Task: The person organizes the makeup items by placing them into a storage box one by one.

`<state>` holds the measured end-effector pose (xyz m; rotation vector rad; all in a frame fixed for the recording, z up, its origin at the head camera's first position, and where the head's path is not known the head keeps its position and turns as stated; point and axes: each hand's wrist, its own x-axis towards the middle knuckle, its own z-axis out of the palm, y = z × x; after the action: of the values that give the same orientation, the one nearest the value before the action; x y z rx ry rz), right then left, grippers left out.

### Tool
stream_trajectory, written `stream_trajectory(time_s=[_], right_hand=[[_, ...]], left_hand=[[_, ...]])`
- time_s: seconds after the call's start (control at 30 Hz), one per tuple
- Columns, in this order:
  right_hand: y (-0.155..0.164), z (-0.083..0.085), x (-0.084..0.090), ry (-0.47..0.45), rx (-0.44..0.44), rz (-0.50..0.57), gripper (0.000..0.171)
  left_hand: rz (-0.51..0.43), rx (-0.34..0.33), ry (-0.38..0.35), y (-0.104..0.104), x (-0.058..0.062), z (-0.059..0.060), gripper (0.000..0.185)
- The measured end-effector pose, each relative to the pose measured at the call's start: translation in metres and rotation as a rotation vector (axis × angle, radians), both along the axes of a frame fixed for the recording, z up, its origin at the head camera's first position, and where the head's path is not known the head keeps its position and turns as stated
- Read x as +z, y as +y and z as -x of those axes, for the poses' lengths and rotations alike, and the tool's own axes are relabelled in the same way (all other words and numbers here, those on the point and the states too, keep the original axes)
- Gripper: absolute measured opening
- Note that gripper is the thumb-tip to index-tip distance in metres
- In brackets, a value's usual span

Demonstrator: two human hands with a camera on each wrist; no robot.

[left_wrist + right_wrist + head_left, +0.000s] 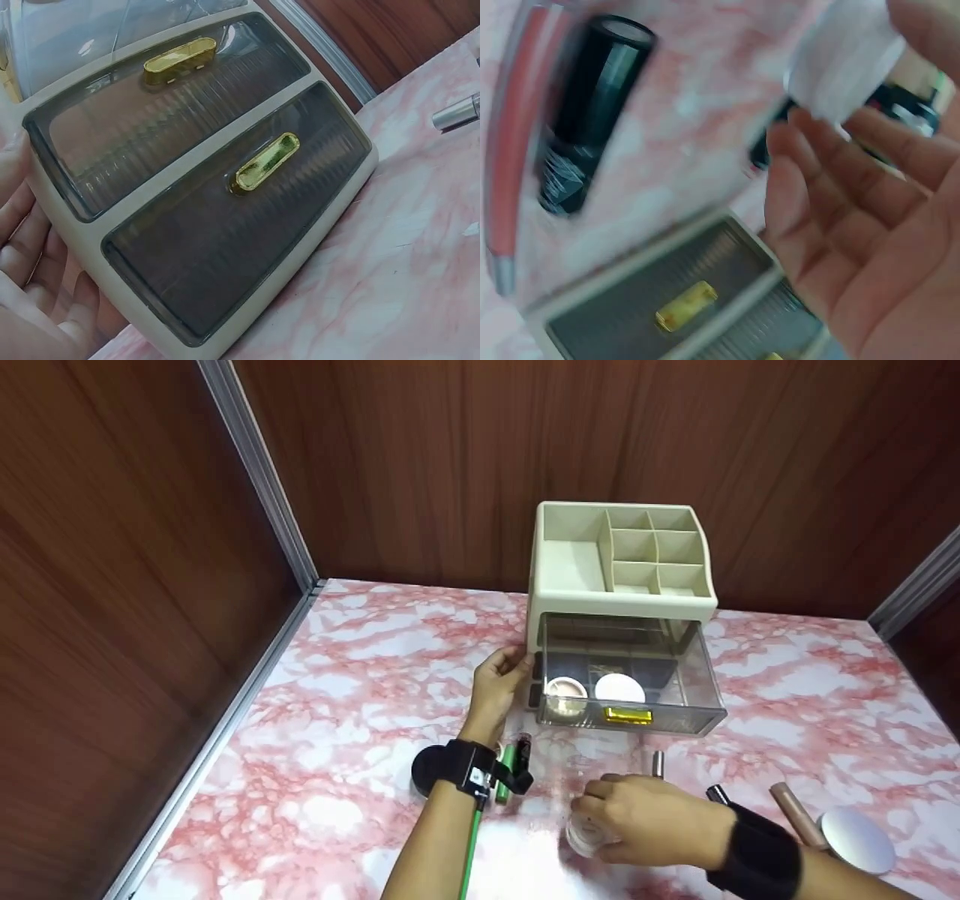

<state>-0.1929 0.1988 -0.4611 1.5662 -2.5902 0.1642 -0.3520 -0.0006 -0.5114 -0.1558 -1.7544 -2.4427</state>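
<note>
Left hand (496, 684), fingers straight, braces the organizer (619, 585) beside its open top drawer (628, 684); right hand (646, 819), fingers curled, grips a small clear jar (583, 834) on the tabletop (352, 690); advisable: lift level, lower beside the compacts.

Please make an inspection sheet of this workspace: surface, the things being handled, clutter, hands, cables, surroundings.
Surface: pink-and-white marbled tabletop.
Job's things: beige organizer with its top clear drawer pulled out, holding two round containers; small clear jar on the table.
Clutter: green tube, black compact, round mirror, several slim tubes.
Grips: left hand rests open against the organizer's left side; right hand curls its fingers around the clear jar.
Cables: green cable along the left forearm.
Surroundings: brown wood-panel walls with metal trim.
</note>
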Motion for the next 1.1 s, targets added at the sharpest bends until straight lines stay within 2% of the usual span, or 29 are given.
stream_trajectory(time_s=[0.13,0.23,0.43,0.6,0.67,0.73,0.83,1.0,1.1], right_hand=[[0.007,-0.005,0.025,-0.117,-0.031,-0.032,0.050],[0.015,-0.005,0.042,-0.185,-0.073,-0.001,0.051],[0.030,-0.005,0.072,-0.172,-0.084,0.089,0.045],[0.048,-0.006,0.110,-0.199,-0.100,0.147,0.043],[0.056,-0.005,0.127,-0.163,-0.122,0.171,0.046],[0.062,-0.004,0.140,-0.114,-0.156,0.185,0.050],[0.069,0.001,0.155,-0.038,-0.225,0.188,0.052],[0.076,0.015,0.160,0.024,-0.339,0.201,0.052],[0.077,0.028,0.158,0.017,-0.406,0.216,0.050]], left_hand=[[0.042,0.020,0.034,-0.001,-0.001,0.000,0.024],[0.082,0.030,0.058,-0.003,0.004,-0.003,0.025],[0.122,0.050,0.047,-0.007,0.024,-0.021,0.028],[0.132,0.055,0.068,-0.007,0.027,-0.022,0.028],[0.133,0.046,0.062,-0.006,0.028,-0.021,0.029],[0.130,0.044,0.059,-0.005,0.021,-0.015,0.031],[0.131,0.044,0.043,-0.006,0.022,-0.015,0.033],[0.081,0.021,0.042,-0.008,0.027,-0.020,0.033],[0.037,0.010,0.033,-0.007,0.016,-0.012,0.035]])
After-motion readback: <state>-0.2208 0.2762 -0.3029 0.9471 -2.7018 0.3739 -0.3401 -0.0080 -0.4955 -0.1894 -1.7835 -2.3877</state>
